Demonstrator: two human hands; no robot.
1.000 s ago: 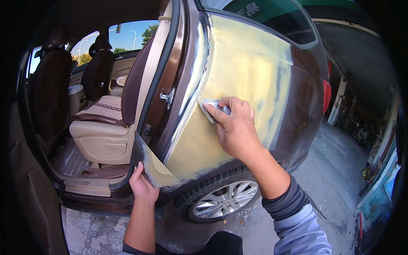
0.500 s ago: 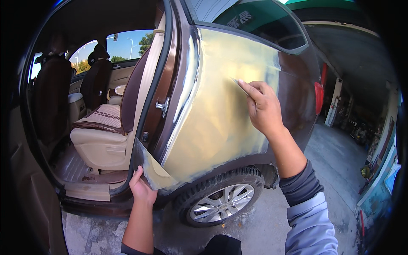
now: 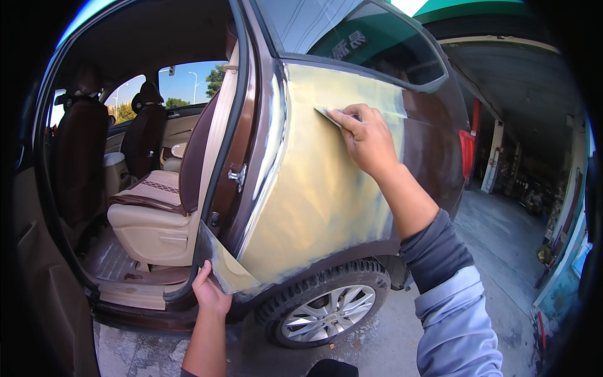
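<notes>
The brown car's rear side panel is coated with pale yellow body filler, its surface streaked and uneven. Pinched in my right hand is a thin flat filler spreader, its edge against the upper part of the coated area. Low at the left, my left hand grips a flat mixing board by its lower edge. Yellow filler is smeared over the board, which sits close to the panel's lower front corner.
Below the panel is the rear wheel. At left the open doorway shows a beige seat and a metal door latch on the pillar. A red tail light marks the car's rear. Concrete floor leads into a dark garage.
My right hand and the spreader have moved left and slightly up over the filler. My left hand still holds the board in about the same place. The view has shifted a little.
</notes>
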